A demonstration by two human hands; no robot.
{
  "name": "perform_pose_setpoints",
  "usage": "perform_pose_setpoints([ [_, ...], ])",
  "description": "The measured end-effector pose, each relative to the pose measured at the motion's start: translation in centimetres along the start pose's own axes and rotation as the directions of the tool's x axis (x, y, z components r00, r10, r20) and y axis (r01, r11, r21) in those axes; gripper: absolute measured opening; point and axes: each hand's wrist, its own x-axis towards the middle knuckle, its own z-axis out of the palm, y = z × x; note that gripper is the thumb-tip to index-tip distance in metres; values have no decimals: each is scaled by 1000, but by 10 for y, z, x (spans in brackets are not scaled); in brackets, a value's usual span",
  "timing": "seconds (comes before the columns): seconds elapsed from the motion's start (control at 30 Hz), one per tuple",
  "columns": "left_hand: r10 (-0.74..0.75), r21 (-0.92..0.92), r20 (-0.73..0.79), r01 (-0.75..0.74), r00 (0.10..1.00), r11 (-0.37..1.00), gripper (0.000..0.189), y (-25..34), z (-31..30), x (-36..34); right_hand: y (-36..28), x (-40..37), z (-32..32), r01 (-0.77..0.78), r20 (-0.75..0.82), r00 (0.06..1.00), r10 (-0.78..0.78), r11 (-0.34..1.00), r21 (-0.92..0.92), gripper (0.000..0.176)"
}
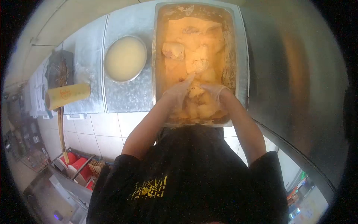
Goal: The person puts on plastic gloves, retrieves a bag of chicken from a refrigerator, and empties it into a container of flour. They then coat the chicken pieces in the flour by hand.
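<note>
A large rectangular metal tray [158,74] lies straight ahead on the steel counter, filled with a pale orange powder and several coated lumps. My left hand [179,91], in a thin clear glove, is low in the tray on its left side. My right hand [214,91], also gloved, is opposite it at the right. Between the two hands sits a pale coated lump [196,92]. The fingers blend into the powder, so their grip is unclear. Farther up the tray are another coated lump [173,51] and a round one [199,65].
Left of the tray stands a round metal bowl [125,59] of pale yellowish contents. A yellowish roll [68,96] lies at the counter's left, near a dark object [59,69]. Red containers [80,167] stand in a rack low at the left. A large metal surface [294,74] rises at the right.
</note>
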Motion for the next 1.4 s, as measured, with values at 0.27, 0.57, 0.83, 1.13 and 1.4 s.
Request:
perform_pose_setpoints([
  [0.27, 114, 347, -100, -72, 988, 935, 70, 37, -36, -31, -26, -18, -27, 115, -264, 961, 80, 755, 645, 89],
  [0.57, 56, 673, 66, -86, 996, 735, 71, -18, -4, -31, 22, -17, 40, -9, -352, 917, 188, 891, 453, 83],
  [0.83, 240, -727, 282, 44, 929, 685, 81, 58, -7, -95, -55, -85, 38, 88, -92, 995, 25, 119, 989, 62],
  [1.13, 349, -11, 5, -349, 937, 937, 74, 135, -33, -101, -113, -44, -49, 206, -433, 892, -126, 968, 142, 68],
  [1.4, 503, 653, -155, -294, 850, 698, 67, 241, -76, 61, -189, 55, -139, -138, -551, 774, -311, 766, -627, 80],
])
